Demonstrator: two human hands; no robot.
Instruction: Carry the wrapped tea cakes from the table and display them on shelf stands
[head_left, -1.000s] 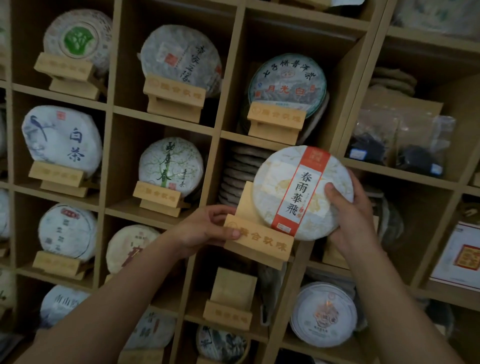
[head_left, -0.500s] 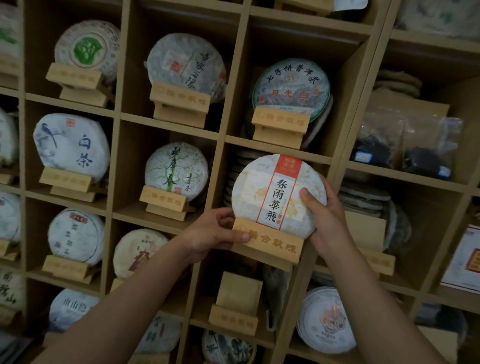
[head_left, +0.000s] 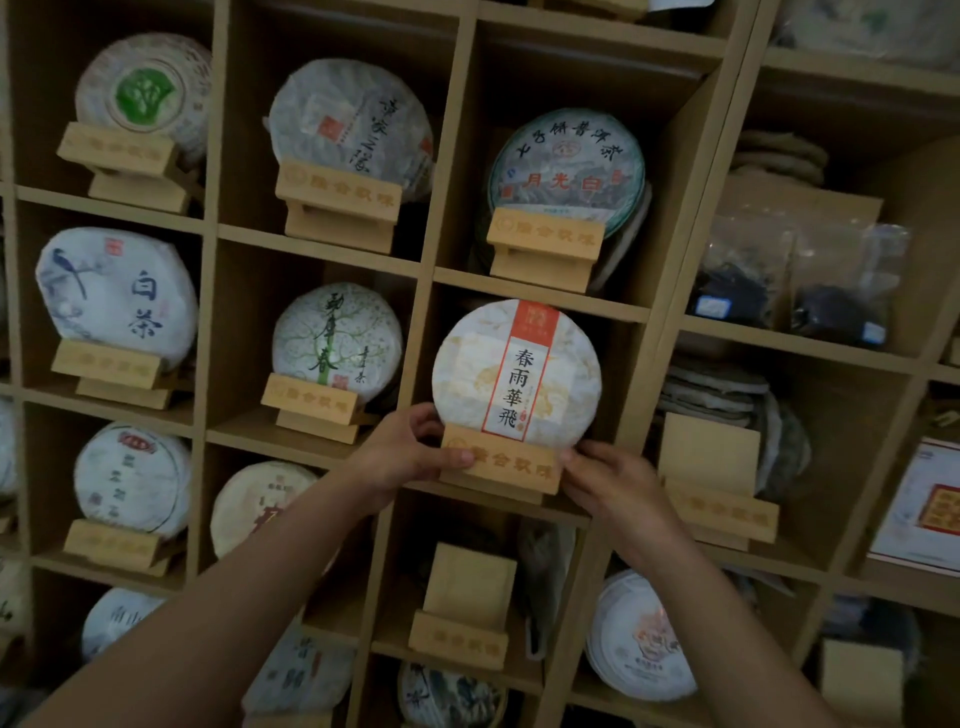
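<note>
A white paper-wrapped tea cake with a red vertical label (head_left: 517, 374) is seen propped upright on a wooden stand (head_left: 501, 462) in the middle cubby of a wooden shelf unit (head_left: 540, 304), where a second earlier it was tilted and held out in front of the shelf edge. To the left of the stand, the left hand (head_left: 410, 454) is curled round the stand's left end, thumb laid across its engraved front, much as it was before. Farther left of the stand, in the neighbouring cubby, a cake printed with a green tree (head_left: 337, 343) is displayed on its own stand, and beyond it a cake marked with a blue bird (head_left: 117, 299) is shown. At the stand's right end, the right hand (head_left: 610, 480) is now pinched on the stand's lower corner; one second ago it was clamped on the cake's right rim, and the cake is no longer touched by it. The cake and stand have been brought back into the cubby and levelled since the earlier frames. Below the stand, an empty wooden stand (head_left: 462, 618) is set in the next cubby down. To the right of the stand, a second empty stand (head_left: 711, 483) is placed before a stack of wrapped cakes (head_left: 727, 395).
</note>
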